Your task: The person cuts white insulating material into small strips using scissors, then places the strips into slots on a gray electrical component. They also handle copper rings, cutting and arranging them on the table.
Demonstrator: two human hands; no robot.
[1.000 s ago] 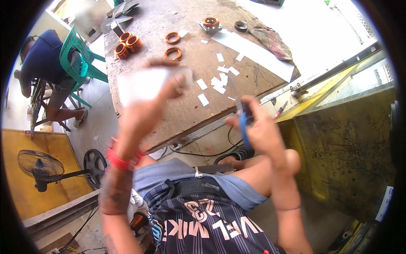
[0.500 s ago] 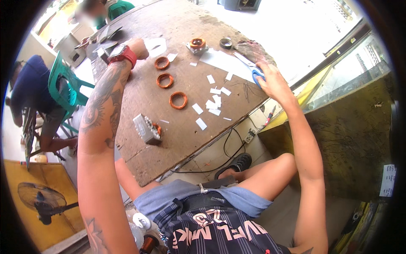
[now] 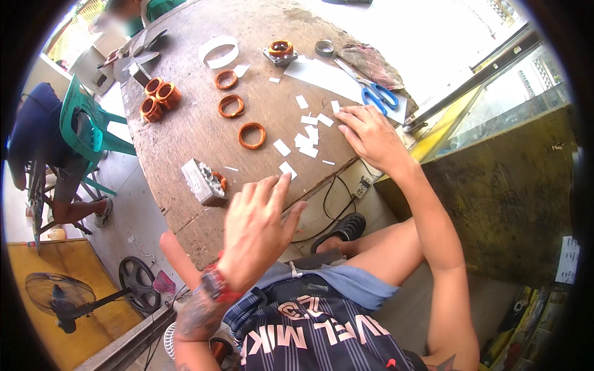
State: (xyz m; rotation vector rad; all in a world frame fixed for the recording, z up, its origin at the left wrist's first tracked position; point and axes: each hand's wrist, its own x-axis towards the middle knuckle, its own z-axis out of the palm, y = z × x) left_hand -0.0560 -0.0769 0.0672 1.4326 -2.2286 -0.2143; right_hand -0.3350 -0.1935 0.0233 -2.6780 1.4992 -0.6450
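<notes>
My left hand [image 3: 258, 213] reaches over the table's near edge, fingers stretched out. Its index fingertip touches a small white paper rectangle [image 3: 287, 170]. Palm down, my right hand [image 3: 374, 137] rests at the table's right edge with its fingers extended, their tips beside another paper piece [image 3: 336, 106]. Between the hands lie several loose white paper pieces [image 3: 307, 141]. Blue-handled scissors [image 3: 378, 97] lie beyond my right hand, partly over a larger white sheet [image 3: 315, 76]. Three flat copper wire coils [image 3: 252, 135] form a row left of the papers.
A metal motor core with copper winding [image 3: 204, 182] stands near the left edge. Farther off are clustered copper coils [image 3: 159, 99], a white paper ring [image 3: 219, 52], another wound core [image 3: 281, 52], a tape roll [image 3: 324, 48] and a cloth [image 3: 371, 64]. A person sits near a green chair [image 3: 93, 120].
My left hand has come back from the table's far left to the near paper pieces. My right hand has left the scissors and moved left toward the papers.
</notes>
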